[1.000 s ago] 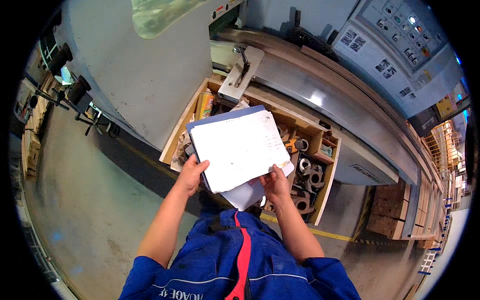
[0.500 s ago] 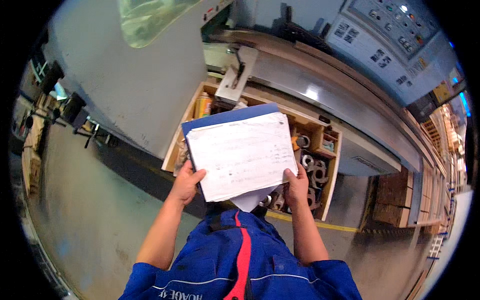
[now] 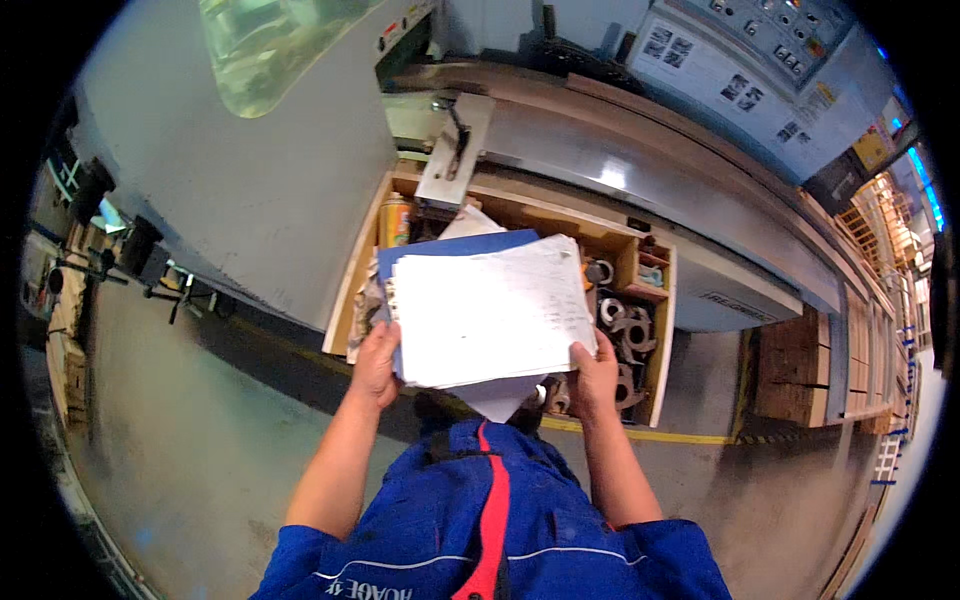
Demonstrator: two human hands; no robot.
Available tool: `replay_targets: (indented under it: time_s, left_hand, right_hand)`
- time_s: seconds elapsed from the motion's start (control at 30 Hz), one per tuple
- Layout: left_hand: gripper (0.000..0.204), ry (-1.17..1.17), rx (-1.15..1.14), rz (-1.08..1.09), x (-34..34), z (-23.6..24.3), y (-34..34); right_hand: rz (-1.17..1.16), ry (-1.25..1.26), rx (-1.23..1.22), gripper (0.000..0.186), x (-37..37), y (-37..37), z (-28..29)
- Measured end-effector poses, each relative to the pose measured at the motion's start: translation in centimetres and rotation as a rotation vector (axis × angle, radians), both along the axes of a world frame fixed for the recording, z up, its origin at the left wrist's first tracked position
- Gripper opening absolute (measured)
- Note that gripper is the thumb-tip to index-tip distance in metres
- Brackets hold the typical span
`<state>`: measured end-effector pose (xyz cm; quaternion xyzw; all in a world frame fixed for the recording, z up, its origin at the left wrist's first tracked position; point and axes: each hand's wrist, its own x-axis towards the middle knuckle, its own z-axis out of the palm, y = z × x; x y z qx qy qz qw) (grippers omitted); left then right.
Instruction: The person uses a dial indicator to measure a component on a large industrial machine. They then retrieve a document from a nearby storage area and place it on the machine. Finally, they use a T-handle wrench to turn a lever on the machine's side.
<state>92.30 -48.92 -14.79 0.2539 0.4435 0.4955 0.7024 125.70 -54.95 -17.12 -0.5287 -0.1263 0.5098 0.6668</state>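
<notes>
White sheets (image 3: 490,310) have fanned wider — left hand (image 3: 376,367) clamped on blue folder (image 3: 460,246), right hand (image 3: 596,380) on sheets, seemingly steadying both.

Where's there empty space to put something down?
The shiny metal machine bed, right of the slotted plate, looks bare; so does the floor between the left forearm and the grey machine. The wooden drawer under the papers is crowded: metal rings, a spray can.

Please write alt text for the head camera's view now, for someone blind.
A person's left hand and right hand grip white papers and a blue folder above an open wooden drawer, which holds metal parts and a yellow can, beside a grey machine.
</notes>
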Motion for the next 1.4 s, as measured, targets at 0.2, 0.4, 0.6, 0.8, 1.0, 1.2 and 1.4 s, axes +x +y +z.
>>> replay_targets:
  time_s: [0.2,0.4,0.6,0.8,1.0,1.2,1.4]
  left_hand:
    - [0.026,0.010,-0.078,0.048,0.2,-0.5,0.2]
    - [0.031,0.082,-0.041,0.066,-0.3,-1.2,0.4]
    - [0.060,0.262,-0.038,0.141,-0.9,-2.8,0.9]
    - [0.057,0.382,0.112,0.022,2.7,3.2,-0.4]
    - [0.051,-0.222,-0.090,-0.241,4.4,5.5,-1.2]
    - [0.052,-0.157,-0.014,-0.176,4.2,6.6,-1.9]
    - [0.051,-0.153,0.036,-0.177,3.3,6.7,-1.8]
  right_hand:
    - [-0.021,0.029,-0.064,0.037,1.6,-0.9,-0.7]
    - [-0.078,0.050,-0.044,0.039,5.0,-1.8,-1.7]
    - [-0.095,0.087,0.037,0.040,8.4,-2.3,0.0]
    - [-0.051,0.091,0.145,0.037,8.2,-2.5,1.3]
    - [0.053,0.036,0.165,0.044,4.8,-2.4,3.0]
    - [0.052,0.021,0.176,0.058,3.6,-2.3,5.0]
    - [0.167,0.045,0.121,0.066,3.9,-2.5,5.7]
